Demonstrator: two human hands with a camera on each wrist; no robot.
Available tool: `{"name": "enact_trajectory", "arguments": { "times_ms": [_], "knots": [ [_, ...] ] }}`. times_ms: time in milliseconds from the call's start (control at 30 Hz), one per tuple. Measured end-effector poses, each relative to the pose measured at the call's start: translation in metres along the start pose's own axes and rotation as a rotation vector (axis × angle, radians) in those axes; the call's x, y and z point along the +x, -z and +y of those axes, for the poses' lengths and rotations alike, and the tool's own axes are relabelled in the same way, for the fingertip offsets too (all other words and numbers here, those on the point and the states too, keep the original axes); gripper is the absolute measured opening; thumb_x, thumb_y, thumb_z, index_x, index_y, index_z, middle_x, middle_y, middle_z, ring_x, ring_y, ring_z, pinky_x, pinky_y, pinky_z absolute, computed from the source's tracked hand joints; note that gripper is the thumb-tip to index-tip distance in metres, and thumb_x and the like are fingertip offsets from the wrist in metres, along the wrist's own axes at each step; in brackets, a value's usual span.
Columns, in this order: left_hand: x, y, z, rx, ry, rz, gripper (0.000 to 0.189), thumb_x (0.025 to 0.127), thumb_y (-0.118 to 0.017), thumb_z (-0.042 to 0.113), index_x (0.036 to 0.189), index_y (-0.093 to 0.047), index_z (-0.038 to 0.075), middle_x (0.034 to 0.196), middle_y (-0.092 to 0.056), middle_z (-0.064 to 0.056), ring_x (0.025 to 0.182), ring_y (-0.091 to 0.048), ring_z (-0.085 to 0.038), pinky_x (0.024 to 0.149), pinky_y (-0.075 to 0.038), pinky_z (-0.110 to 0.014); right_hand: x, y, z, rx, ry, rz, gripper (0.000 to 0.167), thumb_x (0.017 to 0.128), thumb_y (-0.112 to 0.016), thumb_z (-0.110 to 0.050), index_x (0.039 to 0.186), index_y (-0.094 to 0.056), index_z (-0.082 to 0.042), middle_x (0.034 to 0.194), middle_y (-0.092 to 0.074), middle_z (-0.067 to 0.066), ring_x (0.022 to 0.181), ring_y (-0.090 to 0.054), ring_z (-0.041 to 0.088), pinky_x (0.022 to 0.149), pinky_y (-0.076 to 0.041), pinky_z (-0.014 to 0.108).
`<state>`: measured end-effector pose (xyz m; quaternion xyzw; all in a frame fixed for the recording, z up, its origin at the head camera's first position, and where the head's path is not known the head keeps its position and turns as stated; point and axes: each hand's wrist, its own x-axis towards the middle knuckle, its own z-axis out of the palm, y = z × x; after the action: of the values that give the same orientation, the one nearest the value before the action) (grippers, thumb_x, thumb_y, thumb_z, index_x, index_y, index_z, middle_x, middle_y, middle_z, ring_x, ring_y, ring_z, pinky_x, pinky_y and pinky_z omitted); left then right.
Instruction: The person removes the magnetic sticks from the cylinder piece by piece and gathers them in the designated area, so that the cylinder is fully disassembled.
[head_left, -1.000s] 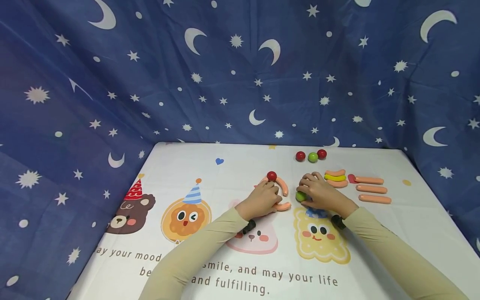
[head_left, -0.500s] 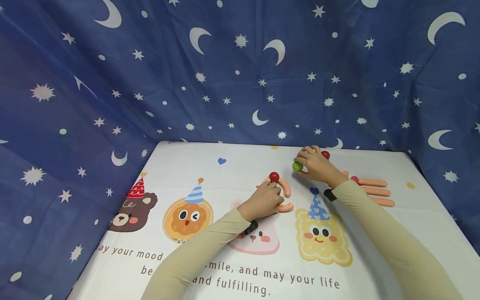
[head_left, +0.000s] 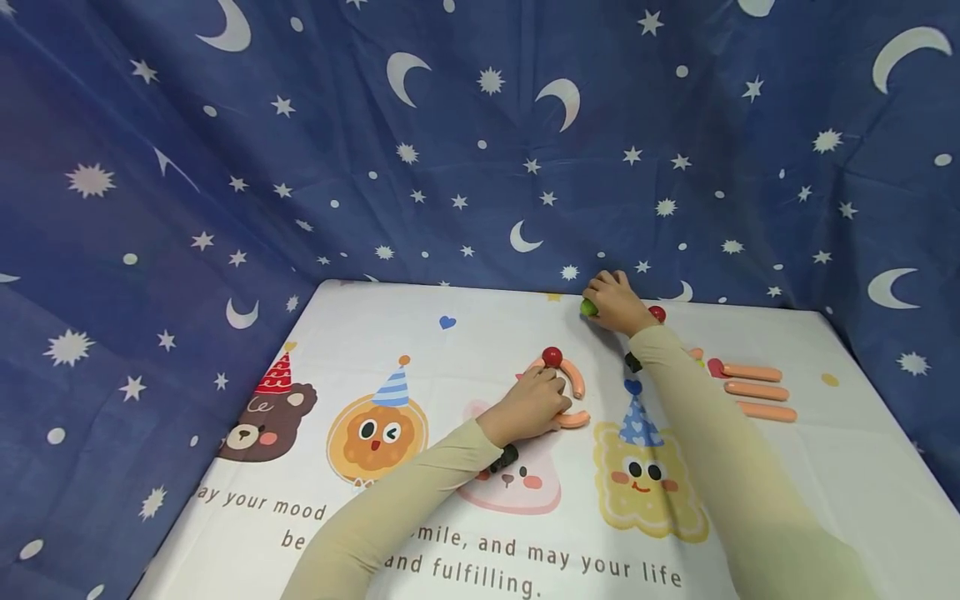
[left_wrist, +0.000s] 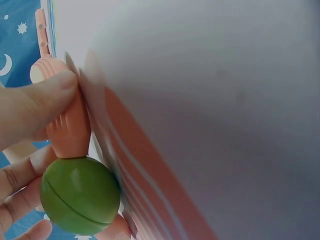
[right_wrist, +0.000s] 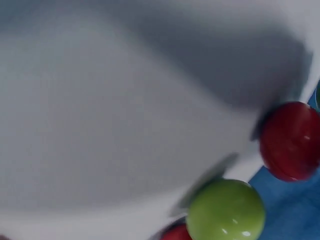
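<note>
My left hand lies among curved toy sausages, with a red ball just beyond its fingers. In the left wrist view its thumb presses on one toy sausage, and the other fingers curl behind. A green ball touches that sausage's end; the hand hides it in the head view. At the back of the table, my right hand holds another green ball in its fingertips. The right wrist view shows a red ball and a green ball beside it.
To the right lie several straight toy sausages in a stack of rows. The right sleeve covers most of another group near them. A red ball sits by the right wrist. Behind the white tablecloth hangs a blue starry curtain.
My right hand has carried the green ball from beside the sausage ring to the table's back, by the row of balls. The left hand has stayed in place.
</note>
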<state>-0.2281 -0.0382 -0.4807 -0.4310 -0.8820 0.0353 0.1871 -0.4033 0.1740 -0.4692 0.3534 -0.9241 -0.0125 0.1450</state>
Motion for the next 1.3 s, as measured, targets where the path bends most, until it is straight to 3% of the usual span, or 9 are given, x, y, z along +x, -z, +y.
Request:
{"name": "enact_trajectory", "arguments": {
  "times_ms": [200,633,1033,1300],
  "knots": [
    [0.000,-0.001,0.001,0.014,-0.007,0.009,0.035,0.092,-0.053,0.045,0.067,-0.070,0.028,0.077,-0.064,0.005,0.079,-0.055,-0.015,0.077,-0.040,-0.029,-0.001,-0.012,0.001,-0.022,-0.032,-0.060,0.033,0.072,-0.078,-0.017,0.100,-0.067,-0.002,0.098,-0.063,0.013,0.100,-0.046,0.029,0.088,-0.033,0.051],
    [0.001,-0.001,0.000,0.017,-0.008,-0.045,0.028,0.092,-0.056,0.043,0.075,-0.072,0.028,0.081,-0.065,0.006,0.083,-0.055,-0.014,0.081,-0.042,-0.030,-0.001,-0.005,-0.007,0.024,-0.074,-0.136,0.046,0.074,-0.077,-0.018,0.114,-0.061,-0.003,0.106,-0.060,0.014,0.103,-0.045,0.030,0.091,-0.032,0.050],
    [0.003,0.003,0.002,0.005,-0.012,-0.085,0.018,0.089,-0.061,0.039,0.079,-0.072,0.028,0.086,-0.066,0.004,0.086,-0.056,-0.014,0.083,-0.043,-0.030,-0.008,0.009,-0.009,0.048,-0.055,-0.107,0.061,0.074,-0.078,-0.023,0.125,-0.053,-0.003,0.114,-0.055,0.017,0.113,-0.043,0.035,0.098,-0.029,0.057],
    [0.001,0.002,-0.001,-0.048,0.011,-0.086,0.024,0.087,-0.062,0.044,0.075,-0.070,0.025,0.087,-0.066,0.003,0.088,-0.056,-0.016,0.086,-0.042,-0.033,-0.020,0.032,-0.036,0.057,0.049,-0.001,0.063,0.072,-0.081,-0.027,0.125,-0.053,-0.008,0.115,-0.055,0.015,0.113,-0.044,0.034,0.098,-0.030,0.058]
  ]
}}
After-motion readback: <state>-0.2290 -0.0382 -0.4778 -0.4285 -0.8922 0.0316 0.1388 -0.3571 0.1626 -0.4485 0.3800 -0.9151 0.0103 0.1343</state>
